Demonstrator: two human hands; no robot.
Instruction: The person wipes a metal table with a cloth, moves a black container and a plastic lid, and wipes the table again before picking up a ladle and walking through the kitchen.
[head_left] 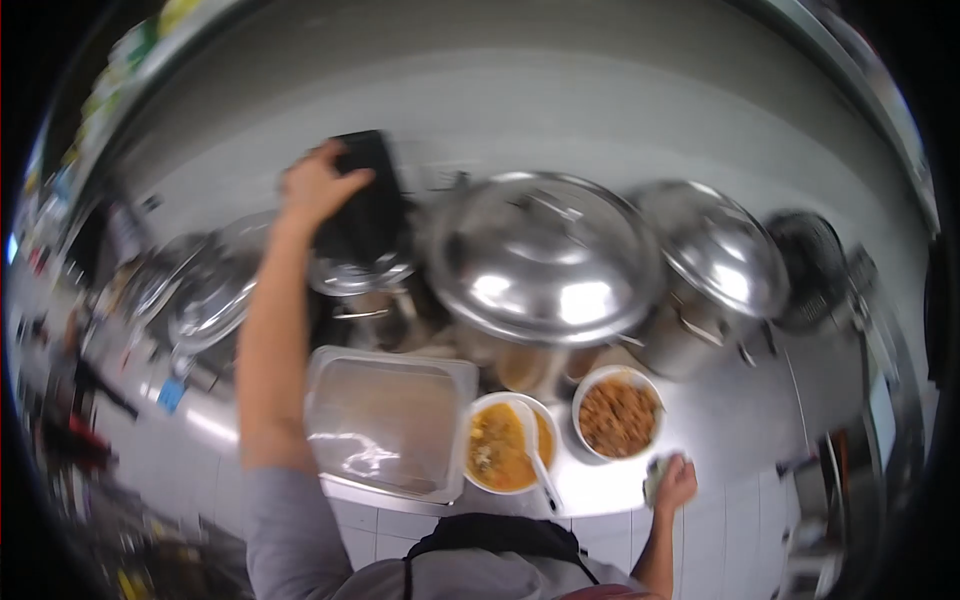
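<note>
Counter (715, 400), two bowls (577, 412), one black container (372, 205)

The left hand (322, 188) and the black box (366, 205) are motion-blurred; the inside of the box is not visible. The large lid (545, 255) conceals the contents of its pot. The fingers of the right hand (680, 482) cover part of a pale item (655, 480), whose type cannot be identified. Glare and haze obscure the contents of the rectangular container (390, 425). The bottom edge cuts off the grey shirt (298, 530).
</note>
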